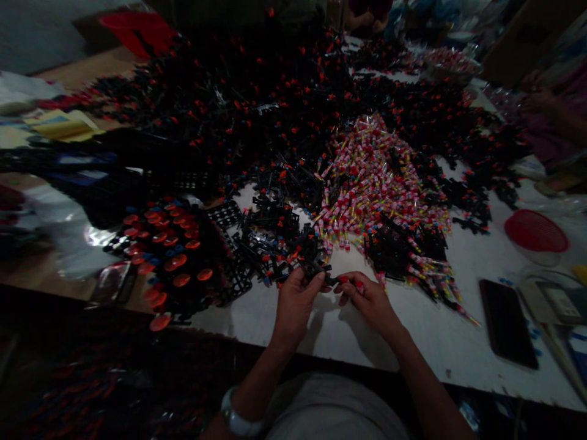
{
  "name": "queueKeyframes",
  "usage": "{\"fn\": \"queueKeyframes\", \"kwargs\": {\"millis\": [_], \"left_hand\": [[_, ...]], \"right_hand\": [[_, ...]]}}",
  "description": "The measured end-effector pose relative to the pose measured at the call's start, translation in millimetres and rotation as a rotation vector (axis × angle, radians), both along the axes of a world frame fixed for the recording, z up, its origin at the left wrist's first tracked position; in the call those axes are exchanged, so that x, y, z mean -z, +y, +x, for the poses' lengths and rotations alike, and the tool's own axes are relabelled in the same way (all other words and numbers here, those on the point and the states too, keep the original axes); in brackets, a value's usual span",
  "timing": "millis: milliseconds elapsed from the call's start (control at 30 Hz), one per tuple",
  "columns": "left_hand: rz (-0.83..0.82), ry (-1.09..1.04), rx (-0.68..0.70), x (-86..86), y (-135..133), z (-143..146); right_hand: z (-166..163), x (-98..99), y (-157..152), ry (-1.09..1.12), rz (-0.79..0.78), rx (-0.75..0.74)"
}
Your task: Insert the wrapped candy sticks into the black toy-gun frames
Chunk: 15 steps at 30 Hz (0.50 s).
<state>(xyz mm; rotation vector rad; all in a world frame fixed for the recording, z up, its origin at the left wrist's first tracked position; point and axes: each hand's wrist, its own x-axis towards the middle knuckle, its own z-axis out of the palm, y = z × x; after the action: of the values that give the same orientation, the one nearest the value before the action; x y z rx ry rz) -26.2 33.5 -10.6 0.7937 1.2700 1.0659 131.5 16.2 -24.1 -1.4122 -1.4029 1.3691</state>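
Observation:
Near the table's front edge, my left hand (296,302) pinches a small black plastic toy gun (326,278) between thumb and fingers. My right hand (369,302) closes its fingertips on the other end of the same piece; its exact shape is dim and partly covered by the fingers. Just beyond my left hand lies a loose heap of black toy guns (270,226) with orange and blue bits. Past my right hand is a large pile of small pink and yellow candy-like tubes (376,177), with more black pieces (394,247) beside it.
Left of my hands are black pieces with orange discs (181,280). A dark phone (508,322) and red mesh basket (536,231) lie to the right. A huge black-and-orange heap (257,91) fills the back, near a red tub (137,30). Another person's hands (539,91) are at right.

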Motion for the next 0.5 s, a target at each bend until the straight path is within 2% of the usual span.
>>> {"fn": "queueKeyframes", "kwargs": {"millis": [200,333,500], "left_hand": [[0.022,-0.028,0.019,1.0,0,0],[0.022,-0.099,0.006,2.4,-1,1],[0.001,-0.066,0.023,9.8,-5,7]], "right_hand": [[1,6.3,2,0.033,-0.017,0.007],[-4,8.7,2,0.121,-0.09,-0.089],[-4,12.1,-3,0.023,-0.075,-0.142]]}}
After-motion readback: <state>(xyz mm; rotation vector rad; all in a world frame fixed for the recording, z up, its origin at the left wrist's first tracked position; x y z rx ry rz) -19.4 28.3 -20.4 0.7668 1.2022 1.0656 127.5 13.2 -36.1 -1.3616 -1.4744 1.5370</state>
